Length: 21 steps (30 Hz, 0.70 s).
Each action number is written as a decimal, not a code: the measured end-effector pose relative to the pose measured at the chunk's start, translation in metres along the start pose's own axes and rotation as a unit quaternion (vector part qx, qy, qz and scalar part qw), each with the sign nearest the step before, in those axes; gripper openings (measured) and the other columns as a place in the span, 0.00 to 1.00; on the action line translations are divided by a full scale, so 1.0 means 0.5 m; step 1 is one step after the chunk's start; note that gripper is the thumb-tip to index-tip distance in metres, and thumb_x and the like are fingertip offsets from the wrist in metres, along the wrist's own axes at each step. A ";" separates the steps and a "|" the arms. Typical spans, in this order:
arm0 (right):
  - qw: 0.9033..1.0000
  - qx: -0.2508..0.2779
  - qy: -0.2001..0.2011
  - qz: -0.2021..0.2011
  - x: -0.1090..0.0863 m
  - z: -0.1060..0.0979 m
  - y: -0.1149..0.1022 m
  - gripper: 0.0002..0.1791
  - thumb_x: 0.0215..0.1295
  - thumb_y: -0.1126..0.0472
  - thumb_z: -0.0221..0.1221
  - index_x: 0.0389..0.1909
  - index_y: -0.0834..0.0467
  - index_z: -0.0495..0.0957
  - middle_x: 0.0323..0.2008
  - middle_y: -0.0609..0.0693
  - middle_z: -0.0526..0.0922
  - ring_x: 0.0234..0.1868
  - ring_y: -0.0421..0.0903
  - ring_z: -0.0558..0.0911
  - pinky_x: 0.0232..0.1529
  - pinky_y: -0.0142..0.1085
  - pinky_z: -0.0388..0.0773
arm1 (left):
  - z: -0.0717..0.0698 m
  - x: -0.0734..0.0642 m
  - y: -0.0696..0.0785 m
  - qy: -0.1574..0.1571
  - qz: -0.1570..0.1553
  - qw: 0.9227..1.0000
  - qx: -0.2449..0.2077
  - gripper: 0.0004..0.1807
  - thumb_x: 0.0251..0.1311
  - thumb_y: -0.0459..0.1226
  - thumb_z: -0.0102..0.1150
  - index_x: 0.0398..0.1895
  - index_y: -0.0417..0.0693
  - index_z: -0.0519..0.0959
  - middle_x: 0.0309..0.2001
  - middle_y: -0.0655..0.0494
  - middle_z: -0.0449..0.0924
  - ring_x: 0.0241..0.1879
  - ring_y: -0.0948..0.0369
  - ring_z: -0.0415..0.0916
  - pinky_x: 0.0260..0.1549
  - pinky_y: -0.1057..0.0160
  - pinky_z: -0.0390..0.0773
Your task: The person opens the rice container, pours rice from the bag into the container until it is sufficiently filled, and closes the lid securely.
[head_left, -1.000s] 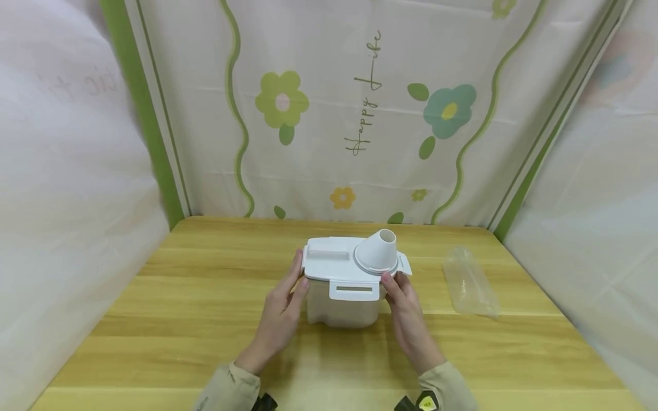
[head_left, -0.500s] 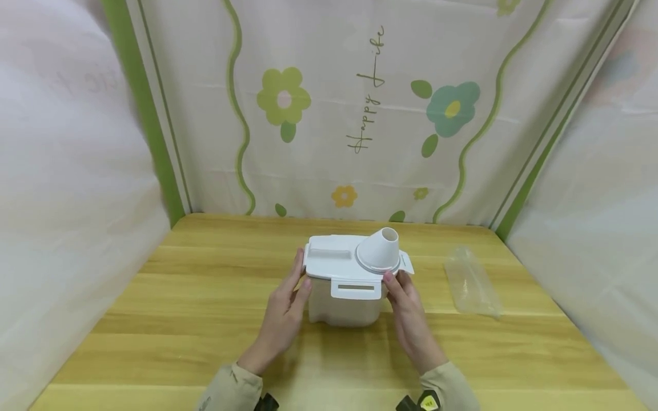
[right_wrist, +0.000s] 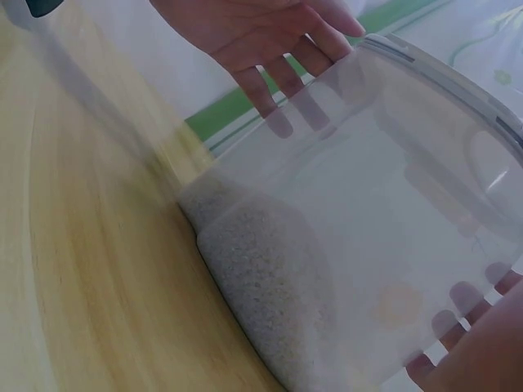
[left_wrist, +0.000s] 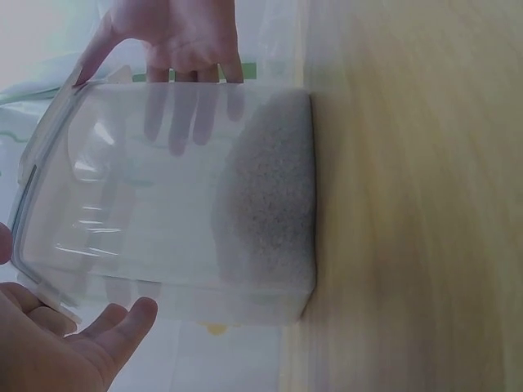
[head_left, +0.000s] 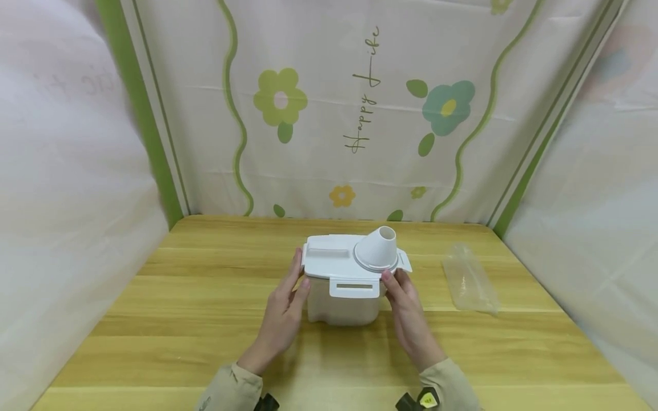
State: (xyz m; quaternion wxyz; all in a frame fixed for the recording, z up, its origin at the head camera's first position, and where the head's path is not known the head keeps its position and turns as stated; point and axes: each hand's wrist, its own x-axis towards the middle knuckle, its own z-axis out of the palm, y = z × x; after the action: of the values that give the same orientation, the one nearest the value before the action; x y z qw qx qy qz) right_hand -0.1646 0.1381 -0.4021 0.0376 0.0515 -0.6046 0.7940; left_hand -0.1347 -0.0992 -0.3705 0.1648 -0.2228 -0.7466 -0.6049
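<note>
A translucent storage container (head_left: 343,311) of pale, rice-like grain (left_wrist: 270,196) stands on the table in front of me. Its white lid (head_left: 324,265) sits on top and carries a cone-shaped spout (head_left: 377,252) at the right. The front latch (head_left: 354,291) and the right latch (head_left: 404,262) stick outward. My left hand (head_left: 280,319) holds the left side, thumb at the front corner and fingers along the side. On the other side, my right hand (head_left: 408,322) has its thumb at the lid's edge by the spout and its fingers against the wall.
A clear plastic bag (head_left: 470,279) lies flat on the wooden table (head_left: 180,319), right of the container. Behind the table hangs a flowered curtain (head_left: 319,142), with white sheets at both sides.
Both hands keep the same hold and the container stays in place. Only the head view shifts slightly.
</note>
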 end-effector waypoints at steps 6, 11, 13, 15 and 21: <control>1.000 0.002 0.004 0.001 -0.001 0.002 -0.001 0.39 0.74 0.54 0.52 0.74 0.69 0.45 0.72 0.61 0.54 0.69 0.50 0.57 0.70 0.45 0.48 | 0.000 -0.001 0.001 0.000 -0.001 1.000 -0.004 0.28 0.76 0.29 0.42 0.74 0.34 0.51 0.74 0.48 0.48 0.70 0.51 0.54 0.57 0.55 0.72; 1.000 0.005 0.007 0.004 -0.002 0.001 0.000 0.44 0.74 0.53 0.53 0.75 0.71 0.38 0.74 0.62 0.49 0.71 0.52 0.54 0.72 0.46 0.44 | 0.000 0.000 -0.002 0.000 -0.001 1.000 -0.003 0.27 0.76 0.29 0.42 0.74 0.33 0.51 0.74 0.48 0.48 0.71 0.51 0.54 0.57 0.56 0.71; 1.000 0.007 0.010 0.006 -0.002 0.002 0.000 0.44 0.74 0.53 0.53 0.75 0.71 0.38 0.74 0.63 0.49 0.70 0.52 0.55 0.72 0.46 0.44 | 0.001 0.000 -0.009 0.001 0.001 1.000 -0.004 0.28 0.76 0.29 0.42 0.74 0.33 0.51 0.75 0.48 0.48 0.71 0.51 0.53 0.57 0.55 0.71; 1.000 0.009 0.014 0.009 -0.003 0.003 0.000 0.45 0.74 0.53 0.54 0.75 0.71 0.38 0.74 0.63 0.50 0.70 0.52 0.55 0.71 0.46 0.45 | 0.003 0.000 -0.025 0.002 0.005 1.000 -0.004 0.28 0.76 0.30 0.42 0.75 0.35 0.51 0.75 0.50 0.48 0.71 0.52 0.53 0.57 0.55 0.71; 1.000 0.010 0.019 0.011 -0.005 0.006 -0.001 0.47 0.74 0.52 0.55 0.75 0.71 0.36 0.74 0.63 0.48 0.71 0.53 0.55 0.72 0.46 0.44 | 0.006 -0.002 -0.066 0.005 0.015 1.000 -0.005 0.28 0.78 0.36 0.43 0.77 0.43 0.52 0.76 0.58 0.48 0.71 0.58 0.53 0.58 0.58 0.70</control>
State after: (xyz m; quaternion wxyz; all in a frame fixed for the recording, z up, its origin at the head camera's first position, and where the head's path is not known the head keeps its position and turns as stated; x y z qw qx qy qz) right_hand -0.1620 0.1353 -0.4012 0.0399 0.0305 -0.5966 0.8010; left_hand -0.1515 -0.1019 -0.3988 0.1761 -0.2317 -0.7396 -0.6069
